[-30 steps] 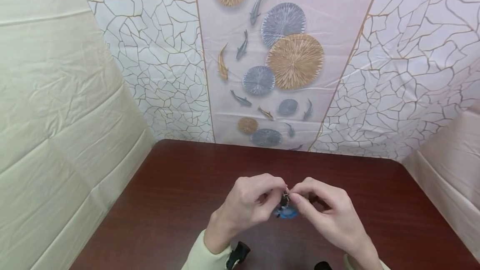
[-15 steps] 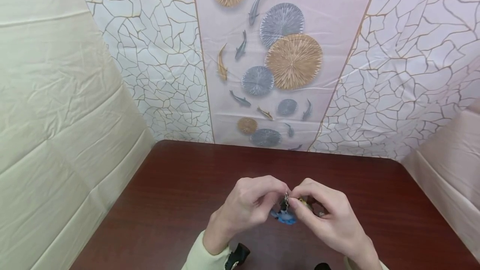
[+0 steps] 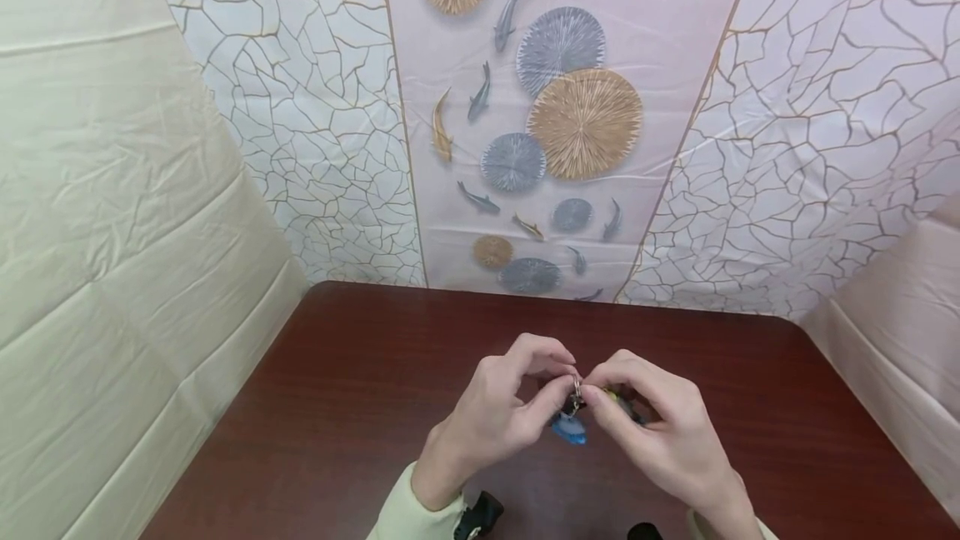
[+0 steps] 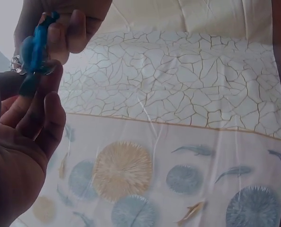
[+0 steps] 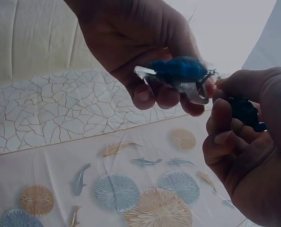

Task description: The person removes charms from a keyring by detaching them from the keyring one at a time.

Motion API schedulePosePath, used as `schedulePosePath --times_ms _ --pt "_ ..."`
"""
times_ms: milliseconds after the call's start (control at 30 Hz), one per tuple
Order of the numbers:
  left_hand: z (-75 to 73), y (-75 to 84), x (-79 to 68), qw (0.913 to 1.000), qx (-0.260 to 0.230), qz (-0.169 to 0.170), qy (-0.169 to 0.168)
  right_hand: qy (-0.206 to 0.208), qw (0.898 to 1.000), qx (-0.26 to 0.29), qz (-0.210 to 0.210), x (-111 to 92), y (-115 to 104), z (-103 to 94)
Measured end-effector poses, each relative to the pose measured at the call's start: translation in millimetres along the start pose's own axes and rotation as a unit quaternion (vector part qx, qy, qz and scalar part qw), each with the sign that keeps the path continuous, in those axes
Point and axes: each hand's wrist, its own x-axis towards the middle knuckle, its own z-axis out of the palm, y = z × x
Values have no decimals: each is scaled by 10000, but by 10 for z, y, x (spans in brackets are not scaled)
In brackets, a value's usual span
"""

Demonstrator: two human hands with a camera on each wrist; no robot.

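Observation:
Both hands meet over the table around a keychain. In the head view my left hand pinches its metal ring with the thumb and a finger. Below hangs a blue charm, which the right wrist view shows as a blue piece with a clear part beside the left fingers. My right hand pinches the keychain close to the ring. A dark charm with some yellow is partly hidden in the right hand, and looks dark teal in the right wrist view. The exact link between the charms is hidden.
A dark red-brown table lies under the hands. Patterned cloth with fish and round leaves hangs behind it, and plain cream cloth hangs at the left. Black wrist devices show by the sleeves.
My left index finger has lifted and the thumb has moved to the ring. The ring now shows more plainly. The blue charm has shifted slightly, and the right hand's dark-yellow charm has come into view.

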Motion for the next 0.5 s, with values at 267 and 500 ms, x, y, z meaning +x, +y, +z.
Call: schedulePosePath --times_ms 267,500 --pt "41 -26 -18 9980 -42 -604 160 24 9994 -105 334 -12 18 12" --pt "33 -48 -28 9973 -405 -606 51 84 9987 -282 427 -22 51 14"
